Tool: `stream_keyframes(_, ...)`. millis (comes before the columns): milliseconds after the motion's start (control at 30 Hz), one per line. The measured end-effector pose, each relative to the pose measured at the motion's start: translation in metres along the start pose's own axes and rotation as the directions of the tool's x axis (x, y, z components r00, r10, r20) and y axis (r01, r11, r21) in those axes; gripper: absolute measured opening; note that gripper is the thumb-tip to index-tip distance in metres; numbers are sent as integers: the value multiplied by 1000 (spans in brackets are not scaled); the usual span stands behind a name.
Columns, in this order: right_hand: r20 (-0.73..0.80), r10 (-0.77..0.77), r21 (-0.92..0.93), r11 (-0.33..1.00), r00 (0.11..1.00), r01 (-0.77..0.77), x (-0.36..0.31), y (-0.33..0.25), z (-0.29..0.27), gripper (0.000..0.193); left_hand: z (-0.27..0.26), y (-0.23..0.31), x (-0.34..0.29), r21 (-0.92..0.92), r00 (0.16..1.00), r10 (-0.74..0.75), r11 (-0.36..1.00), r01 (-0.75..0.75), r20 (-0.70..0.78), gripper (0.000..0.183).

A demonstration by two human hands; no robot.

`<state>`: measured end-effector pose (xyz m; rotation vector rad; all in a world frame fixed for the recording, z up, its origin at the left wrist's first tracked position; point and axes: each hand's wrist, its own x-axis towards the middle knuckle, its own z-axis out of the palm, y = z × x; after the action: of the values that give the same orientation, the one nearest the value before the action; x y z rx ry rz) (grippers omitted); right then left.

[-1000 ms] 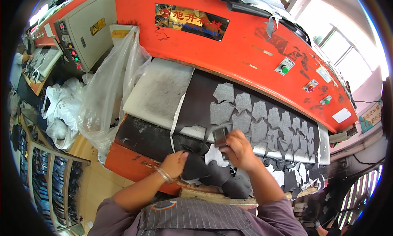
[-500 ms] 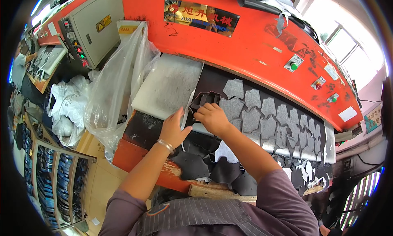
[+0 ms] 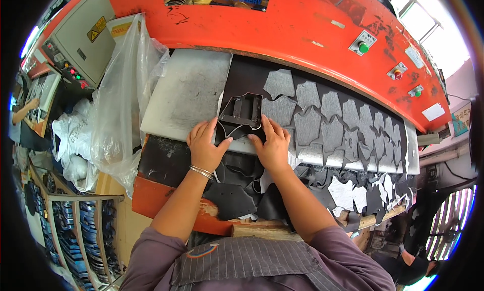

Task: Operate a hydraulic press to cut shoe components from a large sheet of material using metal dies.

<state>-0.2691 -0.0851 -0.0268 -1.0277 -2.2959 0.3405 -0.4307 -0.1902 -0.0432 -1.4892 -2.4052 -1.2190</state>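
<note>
A dark metal cutting die [image 3: 243, 120] with crossbars inside its outline lies on a black sheet [image 3: 247, 76]. My left hand [image 3: 205, 146] holds the die's near left corner, its thumb along the near edge. At the near right corner, my right hand [image 3: 273, 146] has its fingers against the die's side and its thumb in front. To the right of the die, rows of grey shapes [image 3: 307, 127] run across the sheet; I cannot tell whether they are openings or cut pieces. A pale worn cutting board [image 3: 184, 94] shows at the left of the sheet.
An orange press beam [image 3: 297, 54] with round buttons spans the back. Black cut pieces [image 3: 229, 200] and white scraps [image 3: 343, 194] lie along the near edge. To the left are a clear plastic bag [image 3: 121, 104], a grey control cabinet [image 3: 75, 36] and a rack [image 3: 75, 197] of dies.
My left hand has come onto the die, and my right hand has shifted from its top to its right side. The die now sits turned differently. The whole view has shifted.
</note>
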Motion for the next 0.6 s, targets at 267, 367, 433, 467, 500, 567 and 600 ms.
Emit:
stream_keyframes(267,-91,-33,-58,998,995,28,4,0,8,54,3,-8,4,38,992,128,991,-128,-2,71)
stream_keyframes(367,-100,-39,-72,997,994,32,5,2,10,54,3,-7,4,-141,994,90,985,-97,-55,83)
stream_keyframes(433,-125,-72,-111,992,990,58,5,4,11,55,4,-9,2,-167,995,81,982,-89,-50,87)
stream_keyframes(467,-122,-67,-110,993,990,54,6,4,11,55,4,-9,2,-191,996,78,978,-87,-52,91)
stream_keyframes(500,-122,-70,-106,993,990,57,8,4,11,56,5,-9,2,-191,996,78,978,-85,-46,91)
stream_keyframes(567,-122,-65,-101,993,990,53,10,4,10,57,6,-9,5,-148,995,86,985,-92,-46,90)
stream_keyframes(600,-110,-62,-79,995,992,53,11,3,10,57,7,-10,7,-147,995,88,985,-93,-40,90)
